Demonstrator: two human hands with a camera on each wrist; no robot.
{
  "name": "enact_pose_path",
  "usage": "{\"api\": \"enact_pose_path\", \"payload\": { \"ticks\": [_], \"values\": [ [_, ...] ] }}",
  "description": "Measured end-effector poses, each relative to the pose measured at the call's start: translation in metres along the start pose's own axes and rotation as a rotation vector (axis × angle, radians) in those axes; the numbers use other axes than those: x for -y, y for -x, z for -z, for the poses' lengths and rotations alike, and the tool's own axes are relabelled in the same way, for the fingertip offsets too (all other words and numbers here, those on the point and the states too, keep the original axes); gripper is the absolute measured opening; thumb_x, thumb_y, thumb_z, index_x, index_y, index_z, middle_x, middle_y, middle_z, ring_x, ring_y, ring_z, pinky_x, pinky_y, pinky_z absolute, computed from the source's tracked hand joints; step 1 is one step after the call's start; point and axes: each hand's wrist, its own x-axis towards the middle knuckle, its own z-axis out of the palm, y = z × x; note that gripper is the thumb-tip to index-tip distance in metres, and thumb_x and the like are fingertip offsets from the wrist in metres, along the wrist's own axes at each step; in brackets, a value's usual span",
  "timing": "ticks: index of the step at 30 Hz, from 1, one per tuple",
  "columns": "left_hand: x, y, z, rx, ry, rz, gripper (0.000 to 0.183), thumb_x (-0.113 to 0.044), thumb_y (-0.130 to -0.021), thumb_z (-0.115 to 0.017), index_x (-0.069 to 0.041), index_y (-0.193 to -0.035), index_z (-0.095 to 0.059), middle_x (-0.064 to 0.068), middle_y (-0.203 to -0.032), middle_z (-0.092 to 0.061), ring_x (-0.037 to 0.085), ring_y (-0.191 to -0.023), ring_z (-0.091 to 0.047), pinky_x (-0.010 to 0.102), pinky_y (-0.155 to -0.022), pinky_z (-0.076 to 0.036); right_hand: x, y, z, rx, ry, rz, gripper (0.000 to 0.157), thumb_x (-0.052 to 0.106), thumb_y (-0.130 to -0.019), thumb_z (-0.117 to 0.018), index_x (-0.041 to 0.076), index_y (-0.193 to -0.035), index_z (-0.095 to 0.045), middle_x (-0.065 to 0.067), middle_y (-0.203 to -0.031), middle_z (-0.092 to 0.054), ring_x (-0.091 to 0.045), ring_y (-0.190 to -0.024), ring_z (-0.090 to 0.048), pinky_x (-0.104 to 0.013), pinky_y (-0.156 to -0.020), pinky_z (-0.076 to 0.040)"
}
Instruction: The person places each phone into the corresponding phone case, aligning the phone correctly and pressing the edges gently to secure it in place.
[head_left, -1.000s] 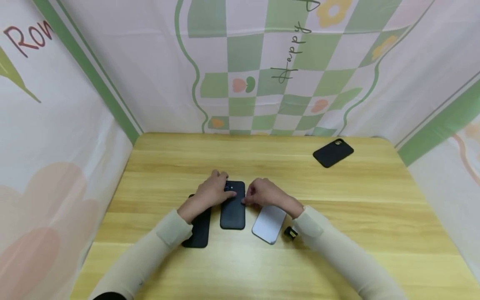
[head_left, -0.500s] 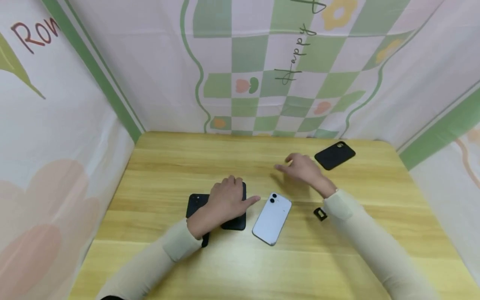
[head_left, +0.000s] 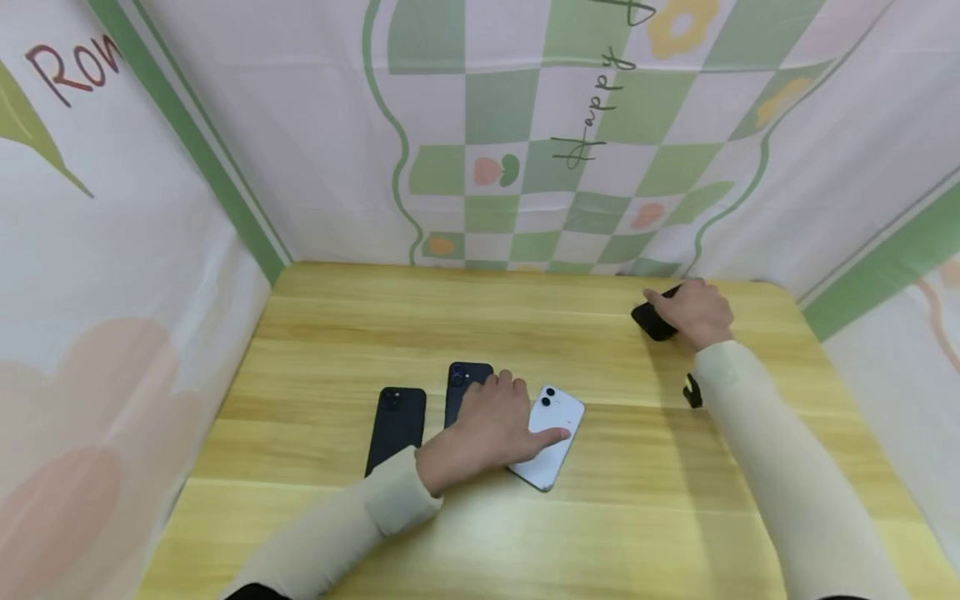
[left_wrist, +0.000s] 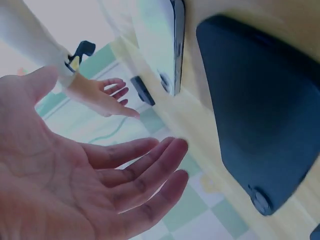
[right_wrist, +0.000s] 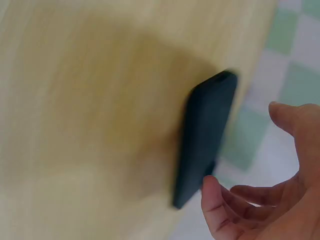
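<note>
At the table's back right lies a black phone case [head_left: 654, 323], partly covered by my right hand [head_left: 697, 312]. In the right wrist view this hand [right_wrist: 280, 200] has its thumb spread away, and a fingertip reaches the edge of the case [right_wrist: 205, 135]; whether it touches is unclear. My left hand [head_left: 495, 421] hovers, fingers loose, over a dark phone [head_left: 471, 373] and a white phone [head_left: 558, 412]. Nothing is in its palm [left_wrist: 55, 180] in the left wrist view. Another dark phone [head_left: 396, 425] lies to the left, its lower end hidden by the sleeve.
The wooden table [head_left: 360, 325] meets a patterned cloth backdrop [head_left: 495, 108] along its back edge, with further cloth at both sides. A small black camera mount [head_left: 693, 392] sits at my right wrist.
My right hand has left the middle dark phone and moved to the case at back right. The left hand has let go of that phone and shifted right, towards the white phone.
</note>
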Motion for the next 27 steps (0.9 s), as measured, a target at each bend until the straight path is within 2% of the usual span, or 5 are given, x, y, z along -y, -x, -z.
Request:
{"api": "enact_pose_path", "payload": {
  "ticks": [3, 6, 12, 21, 27],
  "values": [
    [-0.006, -0.002, -0.006, -0.02, -0.059, -0.021, 0.093, -0.088, -0.091, -0.047, -0.003, -0.122, -0.07, 0.011, -0.113, -0.064, 0.025, -0.102, -0.062, 0.039, -0.081, -0.055, -0.016, -0.004, -0.004, 0.046, -0.019, -0.048, 0.114, 0.079, -0.099, -0.037, -0.027, -0.14, -0.043, -0.054, -0.132, -0.043, -0.066, -0.118, -0.049, -0.068, -0.089, -0.053],
    [-0.011, -0.005, -0.014, -0.035, -0.091, -0.014, 0.095, -0.089, -0.09, -0.047, -0.002, -0.123, -0.07, 0.011, -0.115, -0.063, 0.024, -0.105, -0.061, 0.037, -0.082, -0.055, -0.025, -0.007, -0.01, 0.095, -0.024, -0.099, 0.12, 0.08, -0.099, -0.032, -0.031, -0.146, -0.03, -0.058, -0.142, -0.031, -0.068, -0.129, -0.037, -0.072, -0.104, -0.045],
    [-0.02, -0.009, -0.025, 0.009, -0.141, 0.041, 0.101, -0.092, -0.088, -0.046, -0.001, -0.124, -0.071, 0.012, -0.118, -0.062, 0.023, -0.109, -0.058, 0.032, -0.082, -0.053, -0.027, -0.012, -0.019, 0.122, -0.019, -0.18, 0.132, 0.087, -0.094, -0.028, -0.032, -0.149, -0.015, -0.06, -0.143, -0.023, -0.067, -0.126, -0.041, -0.071, -0.102, -0.046],
    [-0.032, -0.017, -0.04, 0.053, -0.186, 0.037, 0.093, -0.091, -0.087, -0.05, -0.005, -0.112, -0.076, 0.009, -0.122, -0.058, 0.021, -0.109, -0.053, 0.034, -0.087, -0.051, -0.021, -0.012, -0.023, 0.141, -0.073, -0.269, 0.14, 0.09, -0.09, -0.032, -0.032, -0.15, 0.002, -0.056, -0.148, -0.02, -0.067, -0.133, -0.036, -0.068, -0.11, -0.044],
    [-0.038, -0.016, -0.045, 0.054, -0.232, 0.019, 0.085, -0.087, -0.084, -0.062, -0.009, -0.111, -0.078, 0.01, -0.131, -0.054, 0.022, -0.114, -0.052, 0.033, -0.091, -0.055, -0.016, -0.013, -0.017, 0.196, -0.129, -0.2, 0.124, 0.073, -0.097, -0.044, -0.029, -0.152, 0.002, -0.058, -0.149, -0.013, -0.07, -0.135, -0.03, -0.073, -0.111, -0.039]
  ]
}}
